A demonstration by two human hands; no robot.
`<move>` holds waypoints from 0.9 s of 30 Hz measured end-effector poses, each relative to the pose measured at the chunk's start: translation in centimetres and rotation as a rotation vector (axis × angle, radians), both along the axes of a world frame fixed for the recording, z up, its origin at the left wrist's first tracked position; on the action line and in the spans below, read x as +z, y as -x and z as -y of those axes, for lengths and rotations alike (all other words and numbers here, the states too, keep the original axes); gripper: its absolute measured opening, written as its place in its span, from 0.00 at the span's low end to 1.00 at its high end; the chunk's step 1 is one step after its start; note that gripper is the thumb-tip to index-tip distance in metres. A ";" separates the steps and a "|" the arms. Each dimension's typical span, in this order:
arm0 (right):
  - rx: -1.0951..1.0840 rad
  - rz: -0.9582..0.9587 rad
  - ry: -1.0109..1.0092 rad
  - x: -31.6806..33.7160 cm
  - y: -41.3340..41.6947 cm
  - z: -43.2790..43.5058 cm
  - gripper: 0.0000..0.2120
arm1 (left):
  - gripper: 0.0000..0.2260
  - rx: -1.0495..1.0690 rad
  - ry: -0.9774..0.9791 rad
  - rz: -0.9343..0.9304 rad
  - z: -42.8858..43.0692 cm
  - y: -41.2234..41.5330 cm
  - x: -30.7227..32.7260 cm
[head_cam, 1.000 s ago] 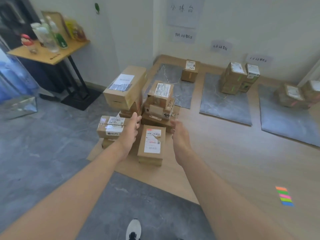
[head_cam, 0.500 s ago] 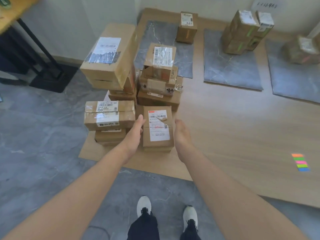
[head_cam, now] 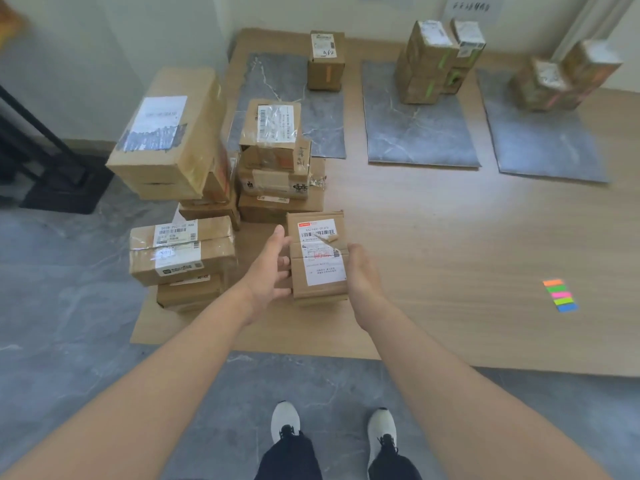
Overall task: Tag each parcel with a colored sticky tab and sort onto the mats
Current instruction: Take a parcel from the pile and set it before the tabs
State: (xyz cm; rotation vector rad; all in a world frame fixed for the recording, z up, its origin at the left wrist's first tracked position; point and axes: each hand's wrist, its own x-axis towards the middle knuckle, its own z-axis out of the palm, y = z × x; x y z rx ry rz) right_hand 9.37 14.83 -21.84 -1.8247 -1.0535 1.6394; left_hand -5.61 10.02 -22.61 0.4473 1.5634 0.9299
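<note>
Head view. Parcel [head_cam: 318, 258] lies label-up at the front of the unsorted pile [head_cam: 273, 161], on the wooden board [head_cam: 450, 237]. Its long axis runs straight away from the person. Cannot tell whether it is lifted or resting.

Grip: the hands sit on the two long sides, parcel between them.
- Left hand [head_cam: 268, 271]: thumb up along the left top edge, fingers curled against the left side. It holds the parcel.
- Right hand [head_cam: 362, 271]: palm flat to the right side. Its fingers are hidden behind the parcel, so cannot tell whether they curl round it.

No coloured tab shows on the faces in sight. Judgement: step in hand is the pick-up, with tagging not yet done.

Key relation: tabs [head_cam: 561, 296], a small strip of five colours, lie on the board to the right of the parcel and well apart from it. The right hand is the nearer one. Judgement: the parcel must travel right, or the right hand must let go and reach for them while the left carries the load.

Outward: three grey mats lie beyond the pile.
- Left mat [head_cam: 277, 81]: one parcel with an orange tab.
- Middle mat [head_cam: 415, 133]: parcels with green tabs.
- Right mat [head_cam: 540, 143]: parcels with reddish tabs, blurred.
</note>
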 end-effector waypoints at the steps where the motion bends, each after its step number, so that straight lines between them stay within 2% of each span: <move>1: -0.015 -0.006 -0.007 0.5 -1.0 -0.3 0.15 | 0.29 -0.007 -0.007 0.003 -0.6 -0.9 0.3; 13: -0.044 -0.044 -0.050 0.4 -18.5 -8.4 0.13 | 0.27 -0.001 -0.054 0.000 -10.1 -17.5 0.7; 18: -0.035 -0.042 -0.063 -1.2 -25.8 -11.4 0.17 | 0.28 -0.009 -0.040 0.009 -12.9 -24.7 -0.7; 27: -0.154 -0.070 -0.028 -4.2 -31.5 -14.9 0.16 | 0.27 -0.068 -0.008 0.062 -17.6 -29.9 -2.9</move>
